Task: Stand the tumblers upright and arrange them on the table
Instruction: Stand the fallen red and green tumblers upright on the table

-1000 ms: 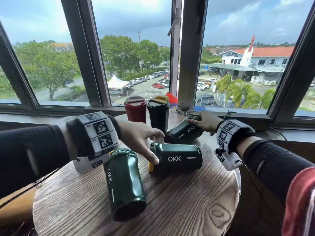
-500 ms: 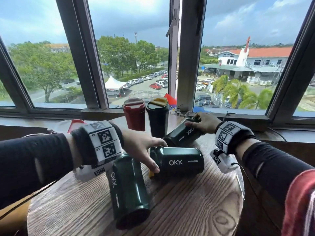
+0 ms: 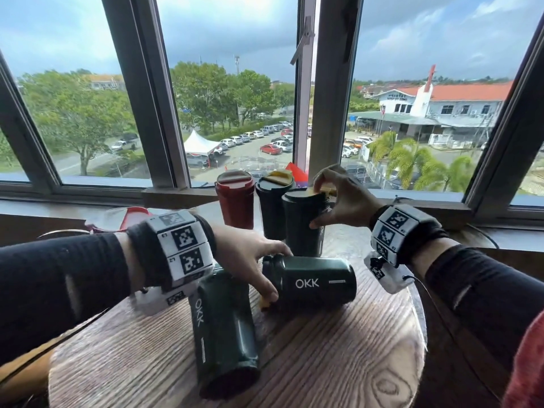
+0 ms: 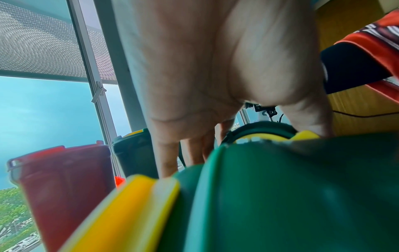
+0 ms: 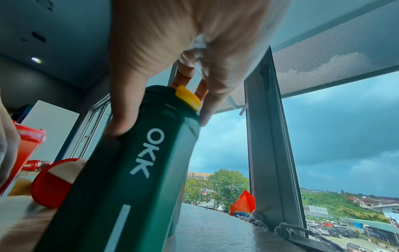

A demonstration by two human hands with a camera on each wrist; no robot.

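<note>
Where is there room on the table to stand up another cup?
Bare wood shows on the round table in front of the lying tumbler, and left of the nearer lying tumbler. By the window it is crowded: red tumbler, black tumbler, and the one the right hand holds.

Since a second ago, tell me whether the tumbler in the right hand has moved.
Yes. The green tumbler in the right hand was tipped over; now it stands upright beside the black tumbler.
</note>
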